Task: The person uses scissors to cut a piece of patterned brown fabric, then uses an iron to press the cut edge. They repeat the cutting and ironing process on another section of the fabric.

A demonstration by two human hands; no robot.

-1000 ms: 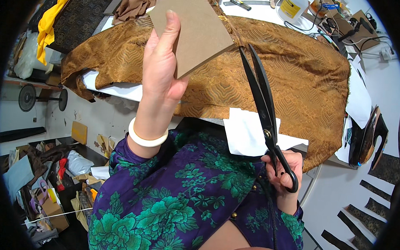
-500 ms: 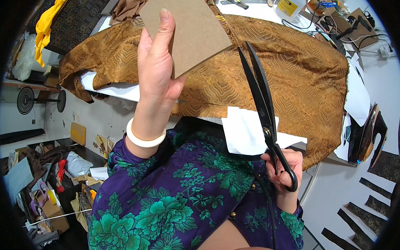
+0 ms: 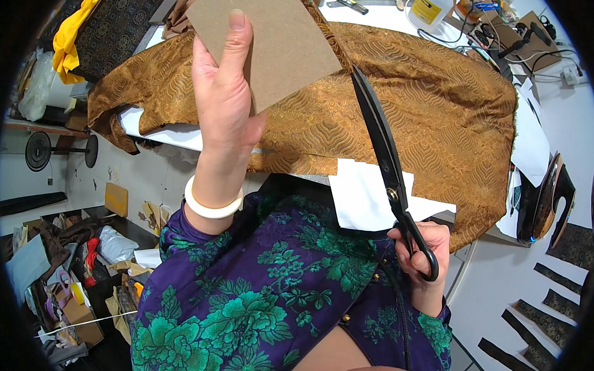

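Observation:
My left hand (image 3: pixel 225 95), closed with the thumb on top, holds up a flat brown board (image 3: pixel 285 48). Gold-brown brocade shows along the board's right edge. In my right hand (image 3: pixel 432 242) is a pair of large black scissors (image 3: pixel 385 139), its handles gripped by my fingers. The blades lie together and point up, their tips close to the board's right corner. Whether the tips touch cloth there I cannot tell. Below both hands a large piece of the patterned gold-brown brocade (image 3: pixel 411 91) spreads over the table.
White paper (image 3: pixel 359 197) lies on the cloth's near edge beside the scissors. A box cutter (image 3: pixel 352 4) and a yellow-labelled jug (image 3: pixel 429 10) stand at the back. Dark fabric strips (image 3: pixel 510 363) are at the right, an iron-like tool (image 3: pixel 545 201) near them, and piled scraps (image 3: pixel 78 276) lower left.
The scissors' blades have come together from slightly apart. My left hand and the board have shifted a little to the left.

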